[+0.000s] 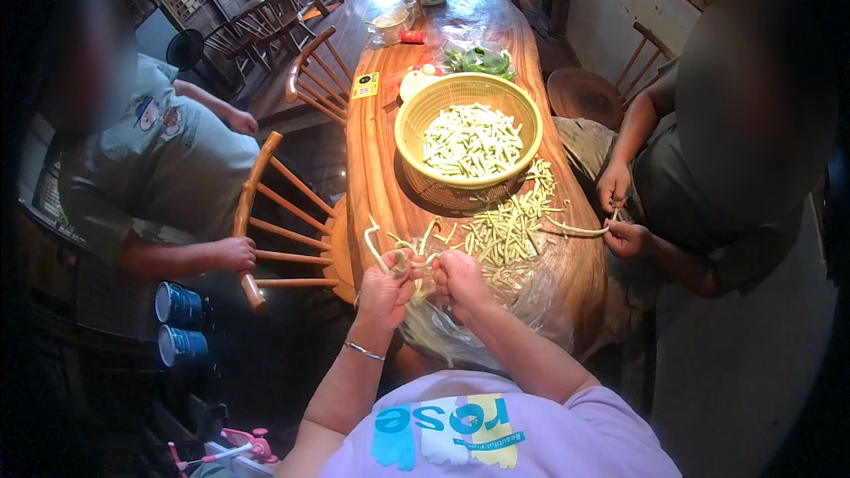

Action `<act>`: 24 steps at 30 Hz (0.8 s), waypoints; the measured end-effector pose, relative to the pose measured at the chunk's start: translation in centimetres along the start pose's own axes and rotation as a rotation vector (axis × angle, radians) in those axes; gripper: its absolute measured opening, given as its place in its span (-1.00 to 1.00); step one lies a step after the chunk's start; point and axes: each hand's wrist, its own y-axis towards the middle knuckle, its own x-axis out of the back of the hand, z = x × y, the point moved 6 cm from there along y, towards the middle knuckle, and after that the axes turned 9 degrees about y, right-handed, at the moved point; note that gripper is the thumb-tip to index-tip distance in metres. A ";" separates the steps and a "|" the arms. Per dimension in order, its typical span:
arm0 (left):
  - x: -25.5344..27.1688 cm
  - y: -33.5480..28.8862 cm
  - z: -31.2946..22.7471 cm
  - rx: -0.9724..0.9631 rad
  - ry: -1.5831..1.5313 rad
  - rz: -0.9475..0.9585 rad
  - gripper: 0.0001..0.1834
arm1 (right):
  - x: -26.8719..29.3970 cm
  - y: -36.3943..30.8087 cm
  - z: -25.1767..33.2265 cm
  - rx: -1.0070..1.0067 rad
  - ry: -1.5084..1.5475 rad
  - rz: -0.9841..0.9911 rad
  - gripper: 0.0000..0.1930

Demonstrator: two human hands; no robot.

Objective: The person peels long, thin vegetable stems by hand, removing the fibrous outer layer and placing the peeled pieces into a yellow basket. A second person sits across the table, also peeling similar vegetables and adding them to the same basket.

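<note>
The long bean (375,246) I have in view is pale green, slim and curved, pinched between the left hand (386,295) and right hand (460,281), one end kinked upward (whether it's one unbroken length, I can't tell).

Left hand (387,294): fingers closed around long beans (373,242). Right hand (461,283): just beside it, fingers pinching the end of one. Clear plastic bag (551,308) at the near end of the wooden worktop (376,155). Bean pieces (496,235) lie heaped loose ahead of the hands. Beyond, a yellow basket (404,142) contains more pieces. Bagged green leaves (478,60) noted behind it. Right side: a co-worker's hands (626,240) hold a bean. Left side: another person's hand (235,254) touches a chair (292,257).
</note>
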 end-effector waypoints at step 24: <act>-3.1 -2.9 -5.5 -0.482 0.243 0.156 -0.87 | -2.0 -3.0 2.8 -0.270 0.194 0.423 -0.72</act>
